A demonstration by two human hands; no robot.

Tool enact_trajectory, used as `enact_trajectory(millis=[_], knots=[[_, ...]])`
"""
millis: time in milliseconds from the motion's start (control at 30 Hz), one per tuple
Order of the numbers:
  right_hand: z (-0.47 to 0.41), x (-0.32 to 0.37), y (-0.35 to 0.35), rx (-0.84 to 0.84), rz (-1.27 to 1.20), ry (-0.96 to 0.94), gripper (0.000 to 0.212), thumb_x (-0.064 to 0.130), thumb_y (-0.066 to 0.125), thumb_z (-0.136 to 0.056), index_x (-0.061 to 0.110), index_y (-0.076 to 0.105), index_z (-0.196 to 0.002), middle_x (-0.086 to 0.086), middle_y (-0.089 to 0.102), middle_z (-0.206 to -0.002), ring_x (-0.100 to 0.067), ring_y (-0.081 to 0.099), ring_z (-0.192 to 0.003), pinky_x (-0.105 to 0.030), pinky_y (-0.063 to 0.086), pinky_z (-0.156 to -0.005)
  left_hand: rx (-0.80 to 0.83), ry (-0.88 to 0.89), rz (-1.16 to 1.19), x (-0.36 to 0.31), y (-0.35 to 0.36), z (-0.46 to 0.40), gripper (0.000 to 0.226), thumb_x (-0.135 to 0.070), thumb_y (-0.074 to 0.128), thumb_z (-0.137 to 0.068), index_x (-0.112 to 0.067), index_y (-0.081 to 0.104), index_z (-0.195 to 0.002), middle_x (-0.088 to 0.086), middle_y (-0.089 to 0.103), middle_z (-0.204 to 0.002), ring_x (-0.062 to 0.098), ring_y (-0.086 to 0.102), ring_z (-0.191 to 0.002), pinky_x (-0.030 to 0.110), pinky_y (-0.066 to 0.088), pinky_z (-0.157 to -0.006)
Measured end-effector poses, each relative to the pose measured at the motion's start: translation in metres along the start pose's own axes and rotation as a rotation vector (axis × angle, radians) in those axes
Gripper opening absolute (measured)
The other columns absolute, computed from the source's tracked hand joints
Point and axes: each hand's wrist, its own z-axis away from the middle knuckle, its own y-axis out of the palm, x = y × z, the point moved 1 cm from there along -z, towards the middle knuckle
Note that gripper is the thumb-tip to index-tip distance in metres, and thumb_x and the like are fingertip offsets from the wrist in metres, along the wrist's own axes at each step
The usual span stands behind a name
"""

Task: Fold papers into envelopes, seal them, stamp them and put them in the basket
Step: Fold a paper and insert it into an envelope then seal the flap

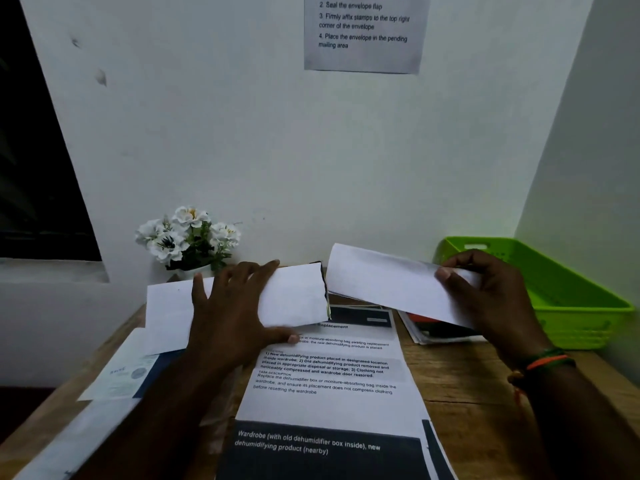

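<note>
My left hand (239,306) grips a white envelope (294,296) held above the desk, thumb under its lower edge and fingers spread over its front; the envelope's open end faces right. My right hand (491,296) pinches a folded white paper (384,278) by its right end, and the paper's left end sits close to the envelope's opening. A green plastic basket (568,299) stands at the right of the desk against the wall. Printed sheets (329,382) lie flat on the desk under both hands.
A pot of white artificial flowers (188,237) stands at the back left. An instruction sheet (363,32) hangs on the wall. More envelopes and papers (117,372) lie at the left, and a stack of items (440,330) sits under the folded paper.
</note>
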Motion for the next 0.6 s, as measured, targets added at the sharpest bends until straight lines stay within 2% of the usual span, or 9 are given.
enact_trajectory(millis=[233,367,600], knots=[[-0.0006,0.0031,-0.0016,-0.089,-0.043,-0.025,0.010,0.006,0.075,-0.087,0.014,0.070,-0.086,0.010,0.071,-0.085,-0.002,0.064,-0.084,-0.018,0.048,-0.082,0.000,-0.011,-0.013,0.0011,-0.0002,0.0006,0.125,-0.098,0.057,-0.052,-0.045,0.014,-0.157,-0.011,0.032,-0.158,0.021,0.022,-0.150,0.064,0.003,-0.122],[-0.0004,0.0036,0.0010,-0.069,-0.028,-0.032,0.012,0.005,0.075,-0.087,0.015,0.070,-0.084,0.015,0.071,-0.083,0.001,0.063,-0.082,-0.014,0.047,-0.078,-0.006,-0.009,-0.027,-0.0004,-0.0009,0.0011,0.124,-0.097,0.058,-0.053,-0.046,0.015,-0.157,-0.011,0.031,-0.158,0.021,0.022,-0.150,0.064,0.003,-0.122],[0.0001,-0.0029,0.0004,-0.035,0.107,-0.039,0.015,0.010,0.076,-0.086,0.023,0.069,-0.082,0.012,0.071,-0.084,-0.002,0.063,-0.082,-0.017,0.045,-0.073,-0.025,-0.007,0.005,-0.0014,-0.0025,0.0019,0.123,-0.094,0.061,-0.054,-0.045,0.016,-0.158,-0.010,0.030,-0.160,0.021,0.021,-0.150,0.062,0.003,-0.123]])
